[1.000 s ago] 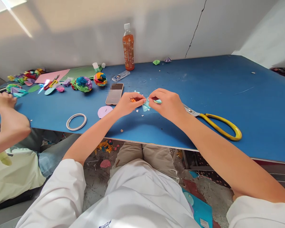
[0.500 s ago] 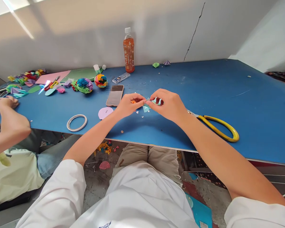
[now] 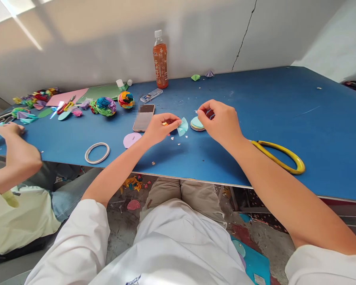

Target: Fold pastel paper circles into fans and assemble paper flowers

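Our left hand pinches light-blue paper

The paper hangs over the blue surface, midway between its near and far edges. Our right hand curls beside the round stack (a tiny pale scrap shows at its fingertips), and we cannot tell whether it grips anything. Yellow-handled scissors lie toward the near edge.

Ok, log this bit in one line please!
left hand: pinching folded light-blue paper | right hand: pinched shut near stacked paper discs
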Available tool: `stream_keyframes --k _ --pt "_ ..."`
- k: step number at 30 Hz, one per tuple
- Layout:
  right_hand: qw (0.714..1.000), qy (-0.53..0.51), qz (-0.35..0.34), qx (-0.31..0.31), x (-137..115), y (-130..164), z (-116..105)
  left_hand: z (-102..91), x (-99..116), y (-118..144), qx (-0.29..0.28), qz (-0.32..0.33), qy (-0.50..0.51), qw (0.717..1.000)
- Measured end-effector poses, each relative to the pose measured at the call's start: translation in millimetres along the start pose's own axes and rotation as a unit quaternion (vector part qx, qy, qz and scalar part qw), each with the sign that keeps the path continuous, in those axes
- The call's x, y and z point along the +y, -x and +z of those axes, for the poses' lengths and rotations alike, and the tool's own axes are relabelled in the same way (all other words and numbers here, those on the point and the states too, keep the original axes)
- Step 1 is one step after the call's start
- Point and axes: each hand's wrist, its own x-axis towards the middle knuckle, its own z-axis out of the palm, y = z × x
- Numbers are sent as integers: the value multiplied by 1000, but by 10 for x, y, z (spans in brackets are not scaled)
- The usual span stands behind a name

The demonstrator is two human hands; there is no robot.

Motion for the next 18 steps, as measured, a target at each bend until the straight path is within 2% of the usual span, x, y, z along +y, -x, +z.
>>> stream_keyframes --k 3,6,10,15,18 --pt "1000 10 4 -3 99 -35 -13 -3 -9 -8 5 -9 4 1000" --pt "998 -42 -52 -15 88 -20 -20 -2 -21 -12 11 -15 7 1000" --pt "987 -101 -102 -67 -63 53 -15 5 -32 -11 19 -17 12 1000" --pt "967 -98 -209 -107 -95 103 39 21 -60 -8 15 -19 13 1000" --pt "962 -72 -245 -94 -50 96 67 38 -70 -14 13 -28 12 999"
